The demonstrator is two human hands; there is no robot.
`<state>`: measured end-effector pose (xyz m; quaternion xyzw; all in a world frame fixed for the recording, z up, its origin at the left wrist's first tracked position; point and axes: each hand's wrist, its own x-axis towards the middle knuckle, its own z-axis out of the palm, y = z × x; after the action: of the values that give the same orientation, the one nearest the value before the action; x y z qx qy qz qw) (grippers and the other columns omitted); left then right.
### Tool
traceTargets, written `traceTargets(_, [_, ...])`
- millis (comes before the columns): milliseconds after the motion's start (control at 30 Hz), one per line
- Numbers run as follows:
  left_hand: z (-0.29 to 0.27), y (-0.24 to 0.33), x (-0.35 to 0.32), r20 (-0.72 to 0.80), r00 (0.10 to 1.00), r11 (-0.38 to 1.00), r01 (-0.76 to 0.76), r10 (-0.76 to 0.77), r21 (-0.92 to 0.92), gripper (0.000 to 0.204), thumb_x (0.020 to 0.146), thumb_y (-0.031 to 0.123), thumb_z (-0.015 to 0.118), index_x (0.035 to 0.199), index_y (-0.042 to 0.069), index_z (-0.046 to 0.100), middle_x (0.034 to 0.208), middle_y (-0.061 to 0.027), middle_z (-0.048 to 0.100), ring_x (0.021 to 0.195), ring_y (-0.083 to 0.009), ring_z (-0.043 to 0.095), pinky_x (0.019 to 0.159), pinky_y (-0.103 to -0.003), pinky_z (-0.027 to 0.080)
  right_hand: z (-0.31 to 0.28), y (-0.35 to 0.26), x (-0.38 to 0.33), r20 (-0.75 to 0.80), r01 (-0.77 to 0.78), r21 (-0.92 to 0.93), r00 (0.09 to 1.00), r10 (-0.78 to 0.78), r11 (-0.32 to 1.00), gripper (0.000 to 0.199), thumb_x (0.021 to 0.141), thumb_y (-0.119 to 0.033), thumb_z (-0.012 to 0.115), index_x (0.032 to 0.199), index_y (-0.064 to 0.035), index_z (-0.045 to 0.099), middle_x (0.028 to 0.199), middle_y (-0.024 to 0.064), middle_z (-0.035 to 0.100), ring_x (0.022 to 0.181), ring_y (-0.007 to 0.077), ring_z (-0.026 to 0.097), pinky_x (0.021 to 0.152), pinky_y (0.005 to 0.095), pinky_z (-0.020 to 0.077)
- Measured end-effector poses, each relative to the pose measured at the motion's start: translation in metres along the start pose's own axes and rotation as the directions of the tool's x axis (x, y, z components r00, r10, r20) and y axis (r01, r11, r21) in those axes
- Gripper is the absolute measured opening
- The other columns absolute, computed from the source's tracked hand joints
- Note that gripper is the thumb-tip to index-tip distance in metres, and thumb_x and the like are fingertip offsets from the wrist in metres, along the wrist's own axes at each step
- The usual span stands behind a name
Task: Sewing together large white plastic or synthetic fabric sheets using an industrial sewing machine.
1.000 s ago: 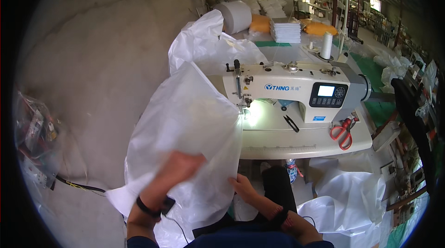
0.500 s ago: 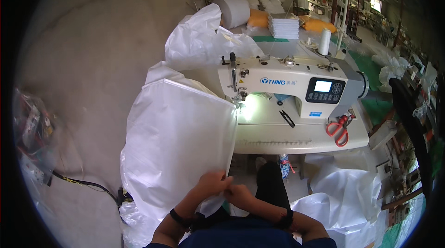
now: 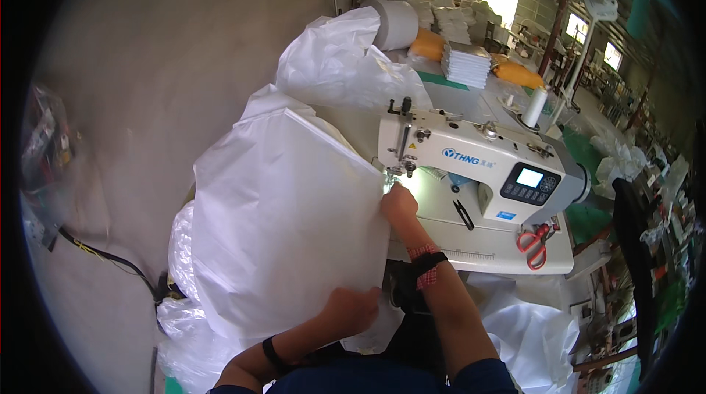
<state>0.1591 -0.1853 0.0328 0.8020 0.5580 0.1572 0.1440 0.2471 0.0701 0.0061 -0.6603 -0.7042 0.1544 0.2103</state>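
A large white plastic sheet (image 3: 287, 225) hangs over the left end of the sewing machine table, its right edge running up to the needle area of a white sewing machine (image 3: 471, 151). My left hand (image 3: 353, 311) is closed around the sheet's edge low down, near my lap. Up at the lit presser foot (image 3: 397, 171), my right hand (image 3: 399, 205) has its fingers curled at the sheet's edge; the fingertips are partly hidden. Black thread snips (image 3: 463, 214) and red-handled scissors (image 3: 533, 248) lie on the tabletop to the right of that hand.
A white thread cone (image 3: 535, 107) stands behind the machine. More white sheeting (image 3: 331, 55) is heaped at the back left, and some (image 3: 533, 339) hangs below the table at right. A folded white stack (image 3: 466, 64) sits farther back. A black cable (image 3: 110, 254) crosses the floor at left.
My right hand has left its place beside the left hand and moved up to the presser foot. The left hand stays low at the sheet's edge. The whole view has shifted and tilted slightly.
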Motion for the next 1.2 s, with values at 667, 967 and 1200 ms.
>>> traceTargets(667, [0.023, -0.03, -0.021, -0.319, 0.94, 0.988, 0.078, -0.117, -0.132, 0.011, 0.072, 0.011, 0.06, 0.068, 0.008, 0.051, 0.051, -0.0118, 0.053, 0.049, -0.0358, 0.054, 0.056, -0.044, 0.047, 0.016, -0.014, -0.017, -0.089, 0.129, -0.266, 0.983, -0.158, 0.955, 0.024, 0.08, -0.014, 0.05, 0.097, -0.001, 0.06, 0.102, 0.017, 0.055, 0.087, 0.0313, 0.061, 0.072, 0.0404, 0.051])
traceTargets(967, [0.005, -0.023, -0.021, -0.294, 0.934, 0.951, 0.116, -0.202, -0.287, 0.012, 0.078, 0.016, 0.054, 0.071, 0.007, 0.053, 0.069, -0.0152, 0.059, 0.064, -0.0337, 0.059, 0.058, -0.046, 0.046, 0.004, 0.001, -0.148, 0.02, -0.013, 0.769, 1.0, -0.003, 0.639, 0.021, 0.083, -0.012, 0.055, 0.099, 0.0014, 0.058, 0.101, 0.0207, 0.057, 0.088, 0.0255, 0.058, 0.074, 0.0381, 0.0469])
traceTargets(1200, [-0.004, -0.002, -0.006, -0.165, 0.979, 0.991, 0.114, -0.124, -0.068, 0.013, 0.077, 0.018, 0.055, 0.073, 0.006, 0.055, 0.067, -0.016, 0.058, 0.063, -0.0345, 0.059, 0.056, -0.045, 0.045, 0.13, 0.056, -0.219, 0.085, 0.16, 0.899, 0.849, -0.522, 0.408, 0.019, 0.086, -0.013, 0.052, 0.099, -0.0005, 0.058, 0.09, 0.0121, 0.063, 0.079, 0.0231, 0.06, 0.074, 0.0334, 0.0486])
